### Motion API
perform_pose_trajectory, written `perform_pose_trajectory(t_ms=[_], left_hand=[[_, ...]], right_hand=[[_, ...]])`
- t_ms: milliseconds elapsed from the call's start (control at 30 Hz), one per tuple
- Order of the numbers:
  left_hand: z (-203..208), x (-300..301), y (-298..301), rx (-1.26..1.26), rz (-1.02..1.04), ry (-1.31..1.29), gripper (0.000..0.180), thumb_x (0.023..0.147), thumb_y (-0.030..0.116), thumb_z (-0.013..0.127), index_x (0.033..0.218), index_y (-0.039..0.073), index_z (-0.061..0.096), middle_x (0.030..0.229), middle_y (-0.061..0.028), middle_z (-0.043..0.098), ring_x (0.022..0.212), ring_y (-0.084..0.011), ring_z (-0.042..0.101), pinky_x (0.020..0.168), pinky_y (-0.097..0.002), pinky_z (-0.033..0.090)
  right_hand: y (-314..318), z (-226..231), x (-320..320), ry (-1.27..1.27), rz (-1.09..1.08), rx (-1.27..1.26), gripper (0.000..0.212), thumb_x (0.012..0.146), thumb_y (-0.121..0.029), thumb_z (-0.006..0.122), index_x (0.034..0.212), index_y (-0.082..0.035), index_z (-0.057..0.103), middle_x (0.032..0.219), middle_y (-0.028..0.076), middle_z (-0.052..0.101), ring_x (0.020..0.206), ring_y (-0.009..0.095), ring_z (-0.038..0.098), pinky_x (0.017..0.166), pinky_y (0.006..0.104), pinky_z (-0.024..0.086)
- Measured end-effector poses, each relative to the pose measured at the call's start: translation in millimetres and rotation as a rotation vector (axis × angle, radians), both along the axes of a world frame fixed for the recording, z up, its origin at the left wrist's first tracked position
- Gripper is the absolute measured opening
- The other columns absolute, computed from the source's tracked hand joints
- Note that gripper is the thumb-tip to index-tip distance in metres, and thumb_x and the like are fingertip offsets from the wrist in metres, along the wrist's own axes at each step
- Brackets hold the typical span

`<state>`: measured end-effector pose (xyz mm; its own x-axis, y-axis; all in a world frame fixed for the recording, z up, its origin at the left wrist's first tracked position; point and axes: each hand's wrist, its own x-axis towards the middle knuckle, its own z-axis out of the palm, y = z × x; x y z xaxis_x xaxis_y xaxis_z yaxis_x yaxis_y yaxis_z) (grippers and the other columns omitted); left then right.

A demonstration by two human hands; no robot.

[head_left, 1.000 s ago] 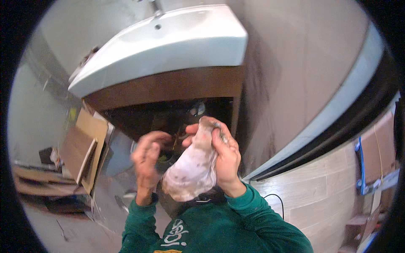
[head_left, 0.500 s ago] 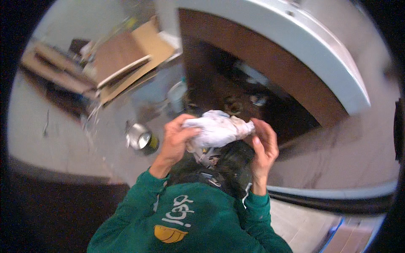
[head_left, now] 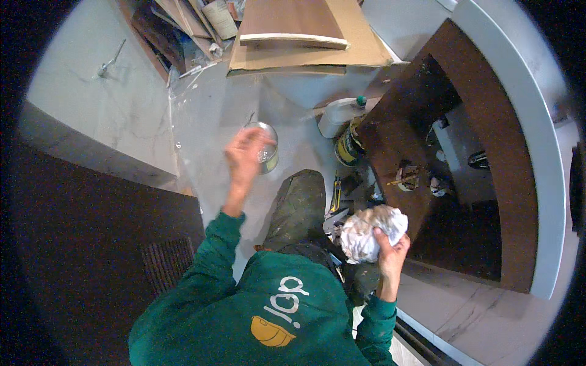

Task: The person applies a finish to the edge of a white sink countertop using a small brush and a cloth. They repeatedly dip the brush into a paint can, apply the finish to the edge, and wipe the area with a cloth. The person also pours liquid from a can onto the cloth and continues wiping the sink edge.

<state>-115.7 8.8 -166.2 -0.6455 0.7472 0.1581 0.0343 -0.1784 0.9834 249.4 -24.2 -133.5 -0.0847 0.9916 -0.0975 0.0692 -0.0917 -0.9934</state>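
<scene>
A crumpled, stained white rag (head_left: 366, 235) is gripped in my right hand (head_left: 392, 253), in front of the dark cabinet opening. My left hand (head_left: 243, 160), somewhat blurred, is stretched out over a shiny round metal can (head_left: 269, 160) on the floor. Its fingers look extended across the can's top with nothing in them. Whether they touch the can, I cannot tell. Near my right hand, beside my knee, are a yellow-and-black utility knife (head_left: 336, 194) and other tools, partly hidden by the rag.
A white jug with a green cap (head_left: 334, 119) and a dark, yellow-labelled can (head_left: 348, 146) stand by the brown cabinet (head_left: 525, 183), which has small containers inside. Brown boards (head_left: 293, 21) lie on cardboard (head_left: 366, 52) ahead. A dark panel (head_left: 91, 226) fills the left side.
My left hand has let go of the rag and moved left to the metal can. The rag stays in my right hand, now lower. My view has turned left.
</scene>
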Motion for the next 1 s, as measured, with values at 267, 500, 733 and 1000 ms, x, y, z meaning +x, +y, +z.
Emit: perform_pose_trajectory(t_ms=[267,500,733,1000], left_hand=[[-102,-126,35,-0.366,0.163,0.732,0.048,0.084,0.033,0.074,0.114,-0.004,0.067,0.094,-0.0189,0.073,0.087,-0.0342,0.071,0.08,-0.0405,0.054],[-128,-129,63,-0.492,-0.086,0.828,0.032,0.086,0.018,0.055,0.113,0.007,0.068,0.09,-0.0226,0.069,0.082,-0.0437,0.066,0.07,-0.0498,0.052],[-127,-129,125,-0.317,-0.156,0.979,0.026,0.086,0.01,0.055,0.108,0.008,0.069,0.092,-0.0186,0.071,0.08,-0.0396,0.068,0.069,-0.0477,0.054],[-154,-118,186,-0.094,-0.398,1.041,0.035,0.085,0.012,0.061,0.119,0.01,0.068,0.106,-0.0164,0.071,0.09,-0.035,0.069,0.076,-0.0434,0.056]], right_hand=[[12,-29,-11,0.093,-0.47,-0.158,0.027,0.067,0.0,0.057,0.093,0.005,0.063,0.084,0.01,0.067,0.072,0.022,0.066,0.072,0.0348,0.056],[34,-39,-29,0.157,-0.467,-0.179,0.036,0.065,0.002,0.056,0.1,0.006,0.061,0.089,0.014,0.067,0.075,0.027,0.067,0.07,0.04,0.058],[44,-55,-47,0.295,-0.447,-0.283,0.039,0.088,-0.025,0.063,0.115,0.004,0.061,0.106,0.013,0.068,0.094,0.026,0.068,0.086,0.0385,0.055],[50,-31,-57,0.66,-0.472,-0.239,0.052,0.102,-0.045,0.042,0.129,-0.003,0.058,0.121,0.01,0.066,0.109,0.027,0.064,0.097,0.0411,0.049]])
